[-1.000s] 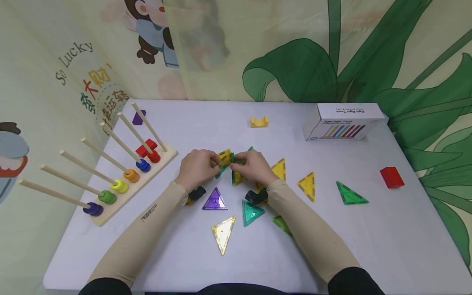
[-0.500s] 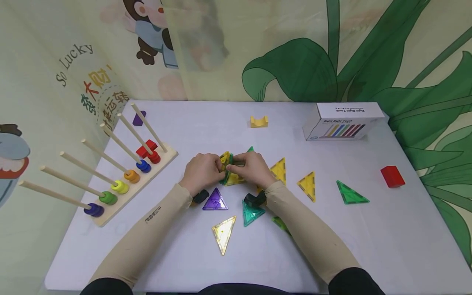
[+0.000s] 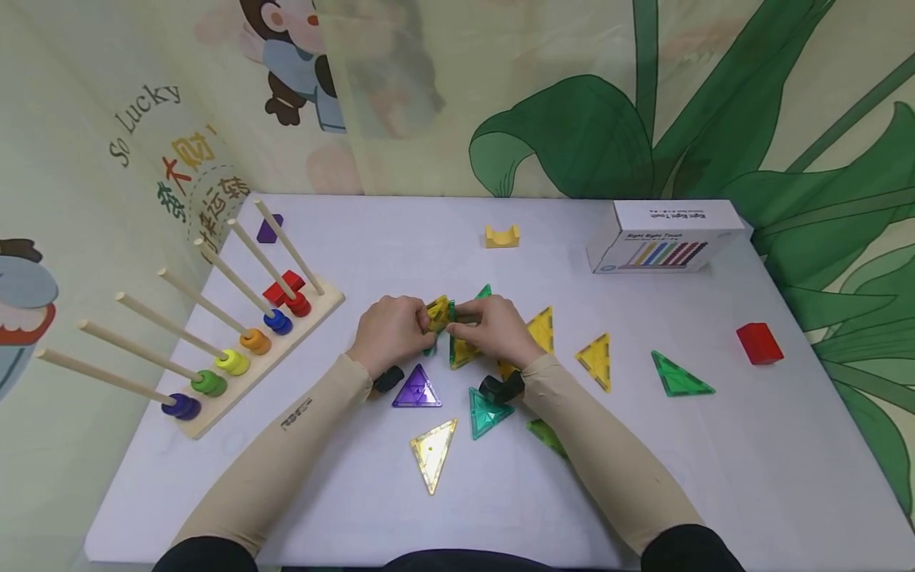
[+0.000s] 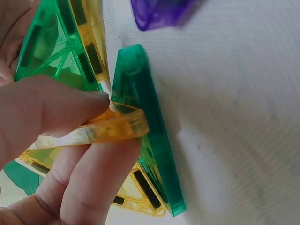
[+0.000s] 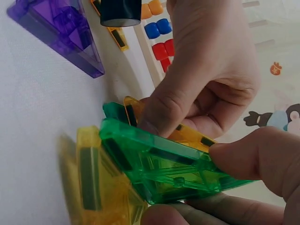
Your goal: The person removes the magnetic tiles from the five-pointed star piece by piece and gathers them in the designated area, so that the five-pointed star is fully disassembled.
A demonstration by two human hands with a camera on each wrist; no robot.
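In the left wrist view, my left hand (image 3: 391, 334) pinches a translucent yellow magnetic tile (image 4: 112, 129) between thumb and fingers. A teal tile (image 4: 154, 136) stands on edge against that tile's tip. Facing it, my right hand (image 3: 496, 327) grips a green triangular magnetic tile (image 5: 173, 166) by its edge, thumb on one side and fingers on the other. A second yellow tile (image 5: 93, 173) meets the green one along a lower edge. In the right wrist view, the left thumb comes right up to the green tile, which partly hides the left hand's tile.
Nearer the body lie purple (image 3: 418, 389), clear yellow (image 3: 433, 454) and teal (image 3: 488, 411) triangles. More yellow (image 3: 597, 361) and green (image 3: 679, 375) triangles lie to the right. A pegged wooden bead rack (image 3: 264, 361) stands left, a white box (image 3: 665, 237) back right, a red block (image 3: 761, 344) far right.
My left hand has come slightly lower and to the right with its yellow tile. The right hand swung a little left, then back right. Loose tiles on the table stayed put.
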